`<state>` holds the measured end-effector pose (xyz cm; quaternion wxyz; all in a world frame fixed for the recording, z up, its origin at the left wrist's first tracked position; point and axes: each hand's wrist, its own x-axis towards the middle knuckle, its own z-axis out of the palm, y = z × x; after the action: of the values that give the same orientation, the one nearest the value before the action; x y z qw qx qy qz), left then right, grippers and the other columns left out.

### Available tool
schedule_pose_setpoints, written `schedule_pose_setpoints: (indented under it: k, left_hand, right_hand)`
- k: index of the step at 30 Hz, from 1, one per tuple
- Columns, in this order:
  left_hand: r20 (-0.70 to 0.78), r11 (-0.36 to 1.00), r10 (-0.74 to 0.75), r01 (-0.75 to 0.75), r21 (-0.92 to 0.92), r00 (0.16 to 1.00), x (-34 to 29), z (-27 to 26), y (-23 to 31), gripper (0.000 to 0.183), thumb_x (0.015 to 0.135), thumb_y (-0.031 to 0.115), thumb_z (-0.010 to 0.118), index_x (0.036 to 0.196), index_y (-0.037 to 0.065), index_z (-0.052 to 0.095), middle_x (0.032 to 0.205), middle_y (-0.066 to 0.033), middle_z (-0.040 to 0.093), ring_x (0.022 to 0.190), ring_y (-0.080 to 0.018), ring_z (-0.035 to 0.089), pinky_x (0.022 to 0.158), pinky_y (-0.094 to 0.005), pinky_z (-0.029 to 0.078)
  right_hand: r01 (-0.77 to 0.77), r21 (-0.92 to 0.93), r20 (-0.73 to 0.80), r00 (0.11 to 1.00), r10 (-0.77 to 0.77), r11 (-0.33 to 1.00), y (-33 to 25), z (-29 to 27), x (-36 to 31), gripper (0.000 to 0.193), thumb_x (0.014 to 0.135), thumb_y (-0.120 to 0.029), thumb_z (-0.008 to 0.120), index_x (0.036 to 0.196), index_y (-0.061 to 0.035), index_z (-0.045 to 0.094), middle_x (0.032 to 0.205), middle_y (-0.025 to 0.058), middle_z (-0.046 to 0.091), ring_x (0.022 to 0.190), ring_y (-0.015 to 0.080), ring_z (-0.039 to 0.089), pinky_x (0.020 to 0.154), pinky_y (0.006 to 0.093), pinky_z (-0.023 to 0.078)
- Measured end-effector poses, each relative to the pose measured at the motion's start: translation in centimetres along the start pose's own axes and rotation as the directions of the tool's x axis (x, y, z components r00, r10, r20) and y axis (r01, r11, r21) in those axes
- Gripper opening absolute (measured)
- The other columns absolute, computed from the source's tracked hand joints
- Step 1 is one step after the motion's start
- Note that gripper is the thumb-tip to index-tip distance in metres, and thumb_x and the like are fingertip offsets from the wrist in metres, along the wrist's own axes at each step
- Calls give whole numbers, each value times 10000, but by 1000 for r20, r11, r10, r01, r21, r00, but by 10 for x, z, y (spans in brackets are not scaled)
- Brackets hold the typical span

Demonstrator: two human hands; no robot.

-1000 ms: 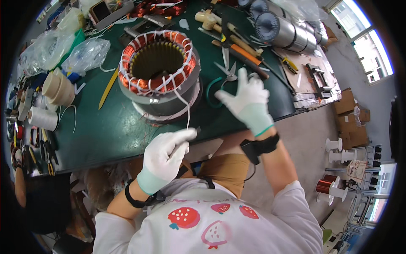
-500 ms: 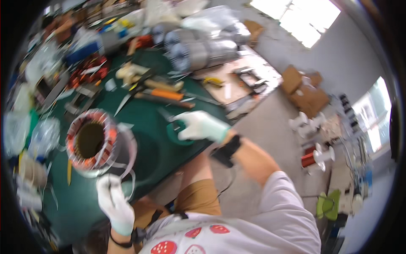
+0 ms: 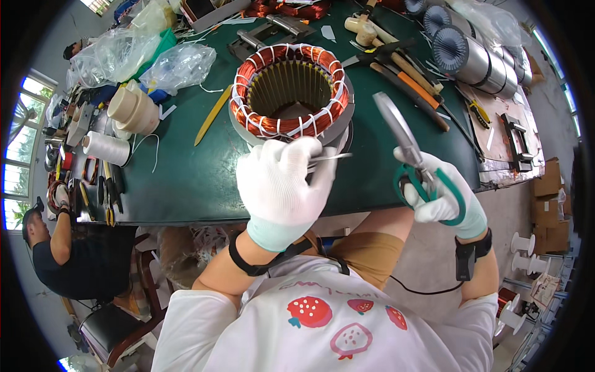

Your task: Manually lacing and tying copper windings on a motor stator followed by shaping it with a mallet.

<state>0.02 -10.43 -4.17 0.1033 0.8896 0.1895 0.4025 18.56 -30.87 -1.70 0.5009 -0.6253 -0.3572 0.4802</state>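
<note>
A motor stator (image 3: 341, 99) with red copper windings laced in white cord stands upright on the table. Against its near side, my gloved left hand (image 3: 279, 186) is closed in a pinch. A short stretch of white cord (image 3: 331, 157) sticks out between its thumb and finger. To the right, my gloved right hand (image 3: 455, 192) grips green-handled scissors (image 3: 403, 133) by the loops. Their blades point up and away from me, a little blurred, apart from the stator and cord.
Beyond the stator lies a metal clamp-like frame (image 3: 266, 34). A yellow strip (image 3: 214, 115) and a white thread spool (image 3: 106, 149) are on the left of the green table (image 3: 186, 192). Hammers, files and metal rolls (image 3: 474, 59) fill the right. A co-worker (image 3: 80, 254) sits at far left.
The view has swung to the right and settled over the stator. My right hand has lifted the scissors from low over the table. My left hand now pinches cord close against the stator.
</note>
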Motion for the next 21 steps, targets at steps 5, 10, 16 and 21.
schedule_pose_setpoints:
  k: [5,10,16,21]
  left_hand:
    - [-137,995,29,-42,-89,990,-12,-1,-8,200,742,132,818,815,175,637,671,-4,536,592,-243,531,606,-366,396]
    - [-37,993,5,-10,-122,999,-17,-11,-3,282,668,-1,858,841,119,671,769,-6,604,675,-200,530,611,-309,434]
    - [-26,999,47,-47,16,999,-1,-9,-6,306,660,151,889,891,179,690,789,-5,615,708,-228,563,654,-337,439]
    - [-52,995,70,-65,77,996,-9,-5,-14,159,758,230,812,834,222,672,642,4,483,589,-229,527,598,-361,375]
  right_hand:
    - [-151,-274,174,964,203,950,-26,-4,14,659,723,-3,656,1375,5,552,802,-6,581,709,50,579,627,211,458]
    - [-124,-287,172,969,179,950,-31,-2,27,506,799,-124,674,1272,44,616,801,-3,576,654,55,509,557,223,410]
    - [-180,-165,130,971,202,970,-35,-8,26,666,625,-79,731,1274,34,635,887,-10,619,708,55,492,599,230,422]
    - [-182,-325,132,963,236,928,-39,-1,42,913,620,-537,917,1226,84,633,885,17,611,731,66,511,615,239,417]
